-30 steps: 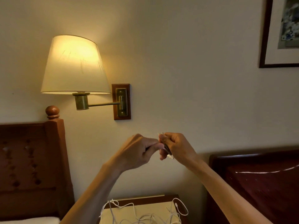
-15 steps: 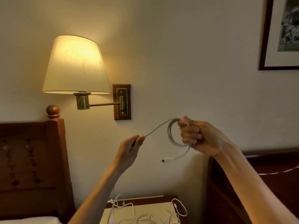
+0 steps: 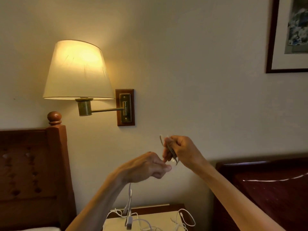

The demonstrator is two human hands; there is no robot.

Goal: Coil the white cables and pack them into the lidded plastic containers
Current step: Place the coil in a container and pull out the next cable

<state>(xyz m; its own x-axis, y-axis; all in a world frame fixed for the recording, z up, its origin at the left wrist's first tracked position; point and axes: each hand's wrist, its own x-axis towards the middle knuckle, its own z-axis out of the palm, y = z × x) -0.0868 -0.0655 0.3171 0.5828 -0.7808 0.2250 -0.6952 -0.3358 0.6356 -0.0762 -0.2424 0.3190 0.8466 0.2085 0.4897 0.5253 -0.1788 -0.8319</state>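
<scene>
Both hands are meeting in front of the wall, above the bench (image 3: 173,207). The right hand (image 3: 182,151) is gripping a small coil of white cable (image 3: 170,150), its fingers (image 3: 166,152) curled round the loops, which are standing up above the knuckles and hanging down below them. The left hand (image 3: 147,167) is lying just below and to the left, its fingers bent inward and its fingertips touching the bottom of the coil near the plug end. A loose length of cable (image 3: 129,200) is dangling from under the left hand down to the bench, where more white cables (image 3: 183,220) are lying tangled. A lit wall lamp (image 3: 76,70) is glowing beside a wooden headboard (image 3: 33,164).
</scene>
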